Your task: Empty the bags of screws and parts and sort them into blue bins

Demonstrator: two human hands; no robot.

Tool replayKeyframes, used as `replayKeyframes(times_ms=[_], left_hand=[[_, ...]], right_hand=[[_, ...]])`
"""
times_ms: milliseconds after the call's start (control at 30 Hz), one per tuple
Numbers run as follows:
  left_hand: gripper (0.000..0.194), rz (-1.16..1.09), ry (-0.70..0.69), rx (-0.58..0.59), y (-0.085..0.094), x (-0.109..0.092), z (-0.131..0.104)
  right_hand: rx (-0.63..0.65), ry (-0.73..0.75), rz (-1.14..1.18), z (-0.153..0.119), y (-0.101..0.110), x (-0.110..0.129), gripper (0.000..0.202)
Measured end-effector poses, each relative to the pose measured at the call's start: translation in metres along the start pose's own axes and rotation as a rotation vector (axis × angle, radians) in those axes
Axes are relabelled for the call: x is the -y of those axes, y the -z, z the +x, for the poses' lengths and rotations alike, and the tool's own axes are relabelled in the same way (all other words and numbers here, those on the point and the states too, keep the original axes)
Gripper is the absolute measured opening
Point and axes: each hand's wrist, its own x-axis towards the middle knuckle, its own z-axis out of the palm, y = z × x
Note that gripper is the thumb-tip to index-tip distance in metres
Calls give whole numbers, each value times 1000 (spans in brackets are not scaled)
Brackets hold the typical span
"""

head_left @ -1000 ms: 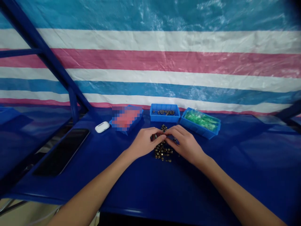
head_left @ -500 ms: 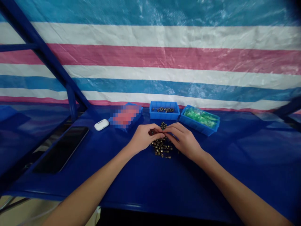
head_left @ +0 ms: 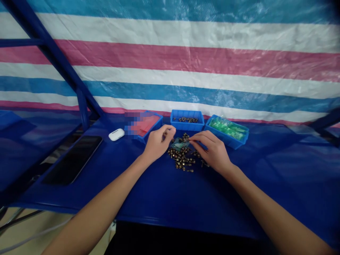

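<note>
Between my hands is a small clear plastic bag (head_left: 179, 143) with a greenish tint, just above a pile of brass-coloured screws (head_left: 183, 160). My right hand (head_left: 214, 148) pinches the bag's right edge between thumb and fingertips. To the left of the bag, apart from it, my left hand (head_left: 158, 141) is closed with thumb against curled fingers; whether anything is in them is hidden. More screws (head_left: 185, 136) show just behind the bag, and a few loose ones lie under my right hand.
Behind the hands stand a blue bin with red pieces (head_left: 150, 124), partly pixelated, a blue bin of screws (head_left: 187, 125) and a blue bin of green bags (head_left: 228, 132). A white earbud case (head_left: 116, 134) and a black phone (head_left: 74, 159) lie left on the blue table (head_left: 164, 198).
My hands have parted: the left moved up and left, off the bag, while the right stays at its edge. The bag and more screws have come into sight. The view has tilted slightly.
</note>
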Motion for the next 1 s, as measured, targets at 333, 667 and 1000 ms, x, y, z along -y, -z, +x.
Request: replayKeyframes(times_ms=[333, 667, 1000], left_hand=[[43, 375, -42, 47, 1, 8, -2], [28, 586, -54, 59, 0, 12, -3], [21, 587, -35, 123, 1, 10, -3]], right_hand=[[9, -143, -275, 53, 7, -27, 14], [237, -236, -224, 11, 3, -36, 21], [447, -332, -633, 5, 11, -47, 29]])
